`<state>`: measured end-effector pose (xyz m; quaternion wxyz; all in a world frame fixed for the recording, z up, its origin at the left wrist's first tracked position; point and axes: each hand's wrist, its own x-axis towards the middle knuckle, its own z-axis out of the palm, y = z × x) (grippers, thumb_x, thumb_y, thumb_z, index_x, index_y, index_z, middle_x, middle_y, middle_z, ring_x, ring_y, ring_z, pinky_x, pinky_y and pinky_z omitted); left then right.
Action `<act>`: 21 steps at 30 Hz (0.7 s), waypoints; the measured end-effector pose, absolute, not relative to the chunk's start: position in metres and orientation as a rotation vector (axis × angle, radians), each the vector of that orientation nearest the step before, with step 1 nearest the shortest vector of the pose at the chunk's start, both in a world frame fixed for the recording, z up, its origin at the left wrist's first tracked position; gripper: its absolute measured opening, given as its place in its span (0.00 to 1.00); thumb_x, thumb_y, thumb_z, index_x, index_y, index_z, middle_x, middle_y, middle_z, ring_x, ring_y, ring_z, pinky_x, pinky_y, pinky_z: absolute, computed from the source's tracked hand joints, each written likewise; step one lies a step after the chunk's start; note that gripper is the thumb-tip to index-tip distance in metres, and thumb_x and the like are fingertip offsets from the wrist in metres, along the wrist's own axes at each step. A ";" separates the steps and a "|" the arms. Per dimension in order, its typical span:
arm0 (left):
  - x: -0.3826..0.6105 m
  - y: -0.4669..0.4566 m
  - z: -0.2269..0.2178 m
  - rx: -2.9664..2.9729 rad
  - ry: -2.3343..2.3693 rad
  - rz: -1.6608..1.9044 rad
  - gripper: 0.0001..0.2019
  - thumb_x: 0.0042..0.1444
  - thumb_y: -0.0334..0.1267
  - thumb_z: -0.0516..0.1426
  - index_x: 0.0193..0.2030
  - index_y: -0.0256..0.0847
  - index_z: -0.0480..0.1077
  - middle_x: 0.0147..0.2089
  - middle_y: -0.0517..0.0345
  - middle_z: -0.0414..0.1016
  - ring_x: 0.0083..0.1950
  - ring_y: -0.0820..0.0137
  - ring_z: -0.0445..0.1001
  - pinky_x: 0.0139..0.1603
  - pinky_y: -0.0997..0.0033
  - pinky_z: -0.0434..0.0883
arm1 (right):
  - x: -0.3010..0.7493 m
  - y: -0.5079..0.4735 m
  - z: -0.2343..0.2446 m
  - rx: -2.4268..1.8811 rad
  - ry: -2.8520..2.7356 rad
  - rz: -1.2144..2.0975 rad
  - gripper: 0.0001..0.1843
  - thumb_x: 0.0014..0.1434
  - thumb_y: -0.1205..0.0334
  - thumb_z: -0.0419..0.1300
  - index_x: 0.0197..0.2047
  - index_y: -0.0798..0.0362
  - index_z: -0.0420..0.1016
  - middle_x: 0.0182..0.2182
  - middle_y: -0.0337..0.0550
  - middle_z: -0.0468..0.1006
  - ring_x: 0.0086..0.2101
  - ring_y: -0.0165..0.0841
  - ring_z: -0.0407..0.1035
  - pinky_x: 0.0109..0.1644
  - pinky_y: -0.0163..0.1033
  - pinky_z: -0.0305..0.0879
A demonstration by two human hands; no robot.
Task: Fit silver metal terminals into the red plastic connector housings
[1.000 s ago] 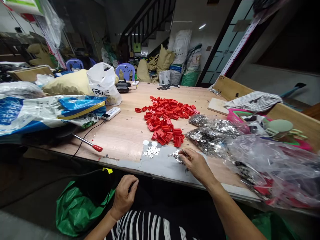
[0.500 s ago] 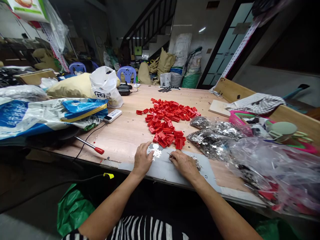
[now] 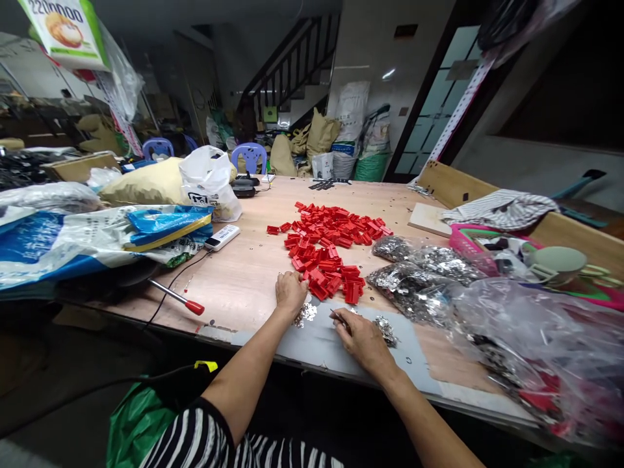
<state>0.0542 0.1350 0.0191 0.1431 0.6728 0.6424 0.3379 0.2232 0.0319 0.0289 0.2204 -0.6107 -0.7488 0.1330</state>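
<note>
Just beyond the left hand (image 3: pixel 291 291), whose curled fingers hide whether its grip holds anything, red parts (image 3: pixel 336 224) heap on the desk (image 3: pixel 234 286), seemingly for easy reach. Silver bits (image 3: pixel 307 313) lie between both grips. The right hand (image 3: pixel 361 338) pinches a thin tool (image 3: pixel 335 315), likely suiting such small pieces.

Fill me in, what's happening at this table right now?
A person works at a table with both hands. The left hand is at the near edge of the heap of red parts; whether it grips one is hidden. The right hand holds a thin tool over a grey sheet. Small silvery pieces lie in piles by each hand, with bags of metal bits farther right.
</note>
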 end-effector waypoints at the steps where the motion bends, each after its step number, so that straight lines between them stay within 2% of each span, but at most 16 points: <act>1: 0.053 0.134 0.019 1.940 1.847 0.999 0.05 0.55 0.36 0.58 0.33 0.37 0.73 0.37 0.48 0.75 0.46 0.61 0.69 0.48 0.63 0.64 | 0.224 0.031 0.030 -1.658 -2.051 0.417 0.10 0.60 0.60 0.49 0.41 0.47 0.70 0.38 0.41 0.80 0.38 0.37 0.74 0.40 0.38 0.63; 5: 0.048 0.122 0.021 1.958 1.770 1.124 0.02 0.55 0.31 0.56 0.33 0.38 0.70 0.37 0.52 0.74 0.42 0.66 0.71 0.46 0.66 0.66 | 0.228 0.028 0.033 -1.601 -1.925 0.578 0.08 0.60 0.56 0.52 0.37 0.47 0.70 0.30 0.38 0.78 0.31 0.34 0.72 0.37 0.37 0.63; 8: 0.043 0.104 0.024 1.989 1.667 1.195 0.04 0.55 0.28 0.55 0.33 0.39 0.68 0.35 0.56 0.73 0.40 0.69 0.72 0.43 0.70 0.67 | 0.230 0.026 0.033 -1.571 -1.848 0.618 0.08 0.59 0.55 0.54 0.33 0.48 0.68 0.25 0.36 0.74 0.27 0.32 0.68 0.34 0.35 0.62; 11: 0.037 0.080 0.027 2.030 1.563 1.234 0.06 0.54 0.26 0.55 0.37 0.40 0.68 0.38 0.58 0.74 0.41 0.70 0.72 0.45 0.71 0.68 | 0.230 0.025 0.029 -1.533 -1.775 0.647 0.10 0.58 0.53 0.55 0.31 0.49 0.67 0.23 0.35 0.69 0.26 0.31 0.64 0.32 0.34 0.60; 16: 0.026 0.045 0.029 2.052 1.441 1.281 0.18 0.52 0.27 0.57 0.50 0.42 0.65 0.44 0.55 0.75 0.39 0.69 0.71 0.44 0.66 0.70 | 0.227 0.018 0.028 -1.458 -1.625 0.864 0.14 0.58 0.49 0.56 0.31 0.51 0.68 0.25 0.37 0.68 0.25 0.29 0.62 0.30 0.34 0.61; 21: 0.019 0.022 0.036 2.017 1.375 1.237 0.18 0.51 0.26 0.58 0.49 0.42 0.68 0.43 0.55 0.76 0.39 0.67 0.70 0.43 0.65 0.69 | 0.222 0.007 0.033 -1.385 -1.578 0.992 0.13 0.57 0.50 0.58 0.34 0.52 0.69 0.28 0.38 0.69 0.26 0.28 0.62 0.29 0.33 0.61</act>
